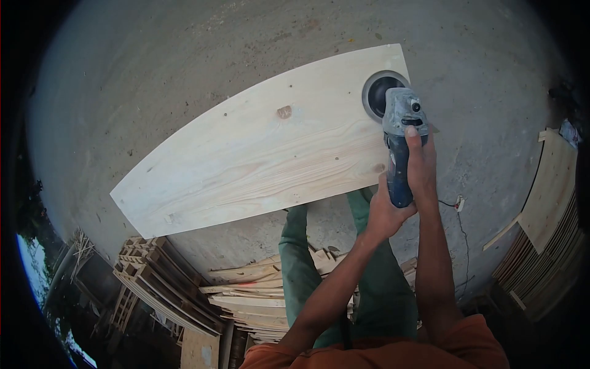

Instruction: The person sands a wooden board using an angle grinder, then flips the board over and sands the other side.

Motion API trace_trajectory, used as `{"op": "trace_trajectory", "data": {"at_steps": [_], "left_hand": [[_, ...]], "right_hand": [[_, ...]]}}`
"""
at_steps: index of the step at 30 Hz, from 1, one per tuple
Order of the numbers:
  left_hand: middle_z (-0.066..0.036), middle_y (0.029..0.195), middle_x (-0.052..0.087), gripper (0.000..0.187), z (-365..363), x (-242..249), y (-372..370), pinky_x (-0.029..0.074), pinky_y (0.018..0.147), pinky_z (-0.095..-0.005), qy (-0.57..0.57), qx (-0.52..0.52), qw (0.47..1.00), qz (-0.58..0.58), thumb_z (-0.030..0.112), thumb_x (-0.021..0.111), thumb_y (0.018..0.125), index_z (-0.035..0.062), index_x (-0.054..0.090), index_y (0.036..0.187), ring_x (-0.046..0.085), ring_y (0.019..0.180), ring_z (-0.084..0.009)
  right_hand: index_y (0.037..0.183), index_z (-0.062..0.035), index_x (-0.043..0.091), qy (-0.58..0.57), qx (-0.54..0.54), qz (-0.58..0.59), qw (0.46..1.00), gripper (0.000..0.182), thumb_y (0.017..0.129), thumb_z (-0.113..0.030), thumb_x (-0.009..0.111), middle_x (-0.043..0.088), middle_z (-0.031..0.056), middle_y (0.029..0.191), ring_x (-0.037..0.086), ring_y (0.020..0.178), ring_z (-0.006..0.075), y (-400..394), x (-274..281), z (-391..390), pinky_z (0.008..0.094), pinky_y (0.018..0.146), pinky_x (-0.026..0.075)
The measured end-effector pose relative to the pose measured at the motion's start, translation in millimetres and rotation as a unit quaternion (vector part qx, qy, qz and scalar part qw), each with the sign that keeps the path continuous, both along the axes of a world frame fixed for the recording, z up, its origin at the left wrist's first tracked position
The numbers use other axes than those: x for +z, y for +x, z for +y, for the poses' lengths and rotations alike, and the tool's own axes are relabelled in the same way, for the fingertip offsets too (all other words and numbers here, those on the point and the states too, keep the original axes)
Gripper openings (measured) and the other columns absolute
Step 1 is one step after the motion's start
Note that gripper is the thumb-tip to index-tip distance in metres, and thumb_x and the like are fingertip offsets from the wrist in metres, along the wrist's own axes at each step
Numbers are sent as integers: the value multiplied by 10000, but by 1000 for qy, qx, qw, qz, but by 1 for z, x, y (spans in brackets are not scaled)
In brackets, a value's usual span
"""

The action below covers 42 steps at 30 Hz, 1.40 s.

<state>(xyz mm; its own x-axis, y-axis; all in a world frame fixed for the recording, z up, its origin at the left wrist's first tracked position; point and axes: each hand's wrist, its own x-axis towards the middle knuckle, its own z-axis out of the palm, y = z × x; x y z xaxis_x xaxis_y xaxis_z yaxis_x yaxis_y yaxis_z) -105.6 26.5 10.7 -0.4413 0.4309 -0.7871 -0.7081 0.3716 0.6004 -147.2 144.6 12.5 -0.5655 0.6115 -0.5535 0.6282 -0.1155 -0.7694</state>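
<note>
My right hand (421, 163) is wrapped round the side of an angle grinder (398, 161), its thumb lying up near the grey gear head. Lower down, my left hand (388, 214) grips the rear end of the grinder's dark blue body. The grinder's round sanding disc (373, 98) lies over the right end of a pale wooden board (246, 160), apparently against its face. The board has one curved long edge, a straight near edge, several small dark spots and brown knots. The grinder head hides part of the disc.
A power cord (462, 237) runs along the concrete floor (479, 135) at the right, with a small connector (459, 203). Stacked wooden boards (544, 227) stand at far right. More wood pieces (252, 301) and curved stacked boards (166, 277) lie near my legs.
</note>
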Motion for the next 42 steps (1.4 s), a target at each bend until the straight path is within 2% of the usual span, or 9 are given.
{"op": "trace_trajectory", "data": {"at_steps": [5,7,13,18,31,34,38,40,42], "left_hand": [[-134,1084,647,738,-34,3,-5,530,848,-352,12,103,994,-17,218,858,745,24,404,1294,647,974,-193],[-119,1148,632,737,-53,-6,-3,518,874,-339,11,130,991,20,199,857,741,28,407,1299,632,1022,-190],[-107,1085,644,713,-79,-17,3,518,863,-328,53,216,974,49,212,871,754,36,423,1280,625,975,-151],[-127,1060,659,719,-52,-7,-3,543,797,-329,24,130,991,23,230,874,749,29,414,1263,657,934,-165],[-133,1046,655,751,29,-12,16,558,763,-344,39,73,996,27,228,855,754,17,390,1304,673,899,-182],[-217,1073,673,795,41,-11,22,529,851,-432,50,21,998,-13,252,868,735,15,394,1327,691,983,-354],[-192,1028,676,764,30,-7,26,536,827,-414,27,89,995,26,238,862,737,21,398,1303,695,936,-320],[-128,1081,645,713,4,1,7,534,817,-325,23,116,993,-9,213,856,748,32,412,1276,645,933,-169],[-122,1078,644,699,-22,-1,2,533,817,-323,29,119,992,8,206,850,754,29,415,1271,640,932,-163]], "right_hand": [[1378,-5,474,31,97,12,995,802,899,-632,616,677,232,1118,676,1025,327,-24,-3,-45,412,902,519],[1405,-24,441,-10,120,29,992,842,891,-670,601,680,272,1083,691,1008,416,-35,-2,-66,482,897,522],[1411,-36,396,13,199,-29,980,856,897,-701,559,662,342,1016,659,1000,539,-45,5,-95,533,858,531],[1389,-3,453,-9,106,6,994,793,894,-592,645,690,248,1092,702,1014,381,-37,6,-65,436,893,531],[1376,-23,501,50,51,-19,997,723,913,-565,615,654,194,1159,644,1052,272,4,-5,26,388,922,499],[1363,-23,514,20,-11,-17,1000,721,912,-577,612,657,189,1146,642,1054,268,11,-1,39,379,930,493],[1369,-18,500,45,78,-3,996,762,900,-607,618,664,213,1139,662,1027,281,3,-4,17,386,900,512],[1373,-17,491,28,84,5,996,774,896,-611,623,670,224,1122,671,1017,306,-13,-2,-7,402,899,514],[1377,-16,482,25,86,15,996,786,891,-615,629,677,235,1105,680,1006,330,-25,1,-32,418,898,516]]}}
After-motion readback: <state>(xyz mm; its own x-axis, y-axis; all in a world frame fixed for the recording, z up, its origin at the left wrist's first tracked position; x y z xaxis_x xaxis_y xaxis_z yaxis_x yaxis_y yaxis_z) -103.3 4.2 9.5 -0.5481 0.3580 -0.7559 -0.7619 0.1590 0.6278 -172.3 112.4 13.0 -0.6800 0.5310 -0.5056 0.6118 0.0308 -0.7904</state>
